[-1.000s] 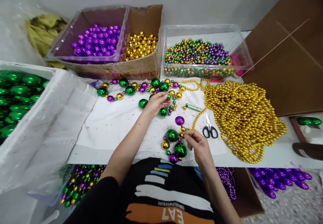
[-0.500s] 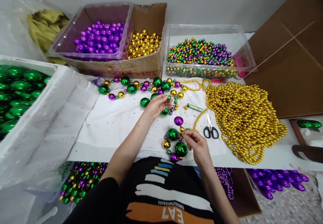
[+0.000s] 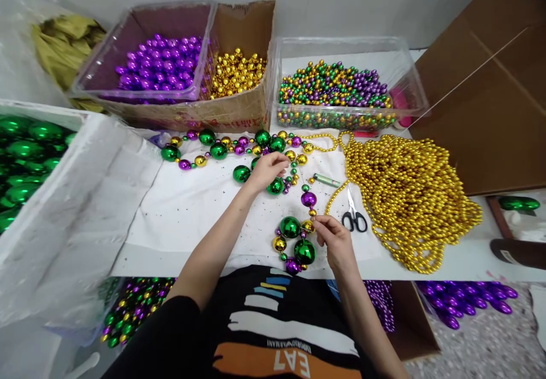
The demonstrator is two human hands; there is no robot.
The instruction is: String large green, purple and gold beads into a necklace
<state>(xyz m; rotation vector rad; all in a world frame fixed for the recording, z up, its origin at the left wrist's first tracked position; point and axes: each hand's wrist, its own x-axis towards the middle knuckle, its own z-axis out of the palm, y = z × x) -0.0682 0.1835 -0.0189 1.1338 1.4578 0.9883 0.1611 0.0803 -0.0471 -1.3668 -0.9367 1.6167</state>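
Two bare hands, both mine, are set apart, with the scissors (image 3: 354, 219) as the reference point. My right hand (image 3: 336, 241), just left of and slightly nearer me than the scissors, has its thumb and forefinger pinched on the bead strand (image 3: 304, 251) beside a gold bead. This strand lies left of the scissors: its near part curves round large green, gold and purple beads, and its far part ends in a purple bead and a small green one. My left hand (image 3: 269, 172), beyond and farther left of the scissors, is curled above some large green beads (image 3: 242, 174); whether it grips a thread I cannot tell. A green tube (image 3: 326, 180) lies just beyond the scissors, heaped gold bead chains (image 3: 409, 197) to their right, and a clear bin (image 3: 341, 116) of mixed small beads well beyond them.
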